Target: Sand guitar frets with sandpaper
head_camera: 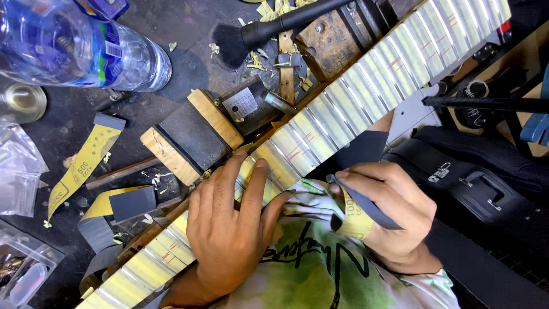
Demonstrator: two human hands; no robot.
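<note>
**Now sanding a taped neck**

Diagonally across the bench [189,68], the neck [343,97] is running lower left to upper right. The left hand [234,220] is pressing flat on it, fingers spread. The right hand [389,212], just beside, is pinching folded sandpaper [360,157]. A bottle [74,46] is lying well apart.

The taped guitar neck [343,109] runs slantwise across the bench, open along its upper stretch. The left hand [231,229] lies flat on its middle; the right hand [389,214] with folded sandpaper [357,166] sits just beside. Behind the neck, the wooden clamp block [191,134], brush [257,31] and plastic bottle [86,48] crowd the bench. The black case [474,183] closes the right side.
</note>
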